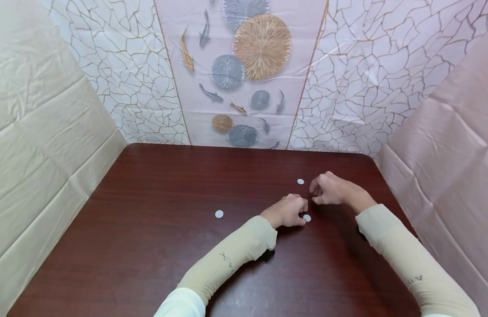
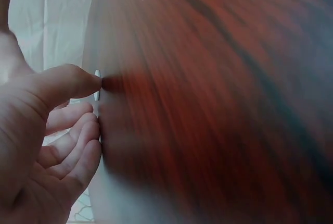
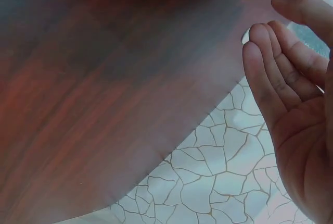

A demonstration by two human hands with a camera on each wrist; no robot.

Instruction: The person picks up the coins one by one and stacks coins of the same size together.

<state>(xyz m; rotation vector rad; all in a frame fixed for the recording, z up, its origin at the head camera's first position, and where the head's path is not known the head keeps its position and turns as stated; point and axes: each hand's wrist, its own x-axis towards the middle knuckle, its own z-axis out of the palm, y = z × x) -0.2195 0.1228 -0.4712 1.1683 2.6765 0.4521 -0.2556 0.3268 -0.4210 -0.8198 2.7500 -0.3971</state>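
Note:
My left hand (image 1: 289, 211) reaches to a small white disc (image 1: 307, 218) that lies flat on the dark red table. In the left wrist view, the thumb tip is right at this disc (image 2: 97, 95), with a gap between thumb and fingers; the fingertips are low at the tabletop. My right hand (image 1: 332, 189) hovers just right of a second white disc (image 1: 301, 181) farther back. Its fingers are bent and the thumb stands apart, with nothing between them. Fingertips partly hide a disc (image 3: 245, 36) in the right wrist view.
A third white disc (image 1: 219, 214) lies left of my left hand. The glossy table (image 1: 149, 246) ends at a patterned backdrop (image 1: 141, 88). Pale cloth walls hang on both sides, the right one (image 1: 450, 145) near my right forearm.

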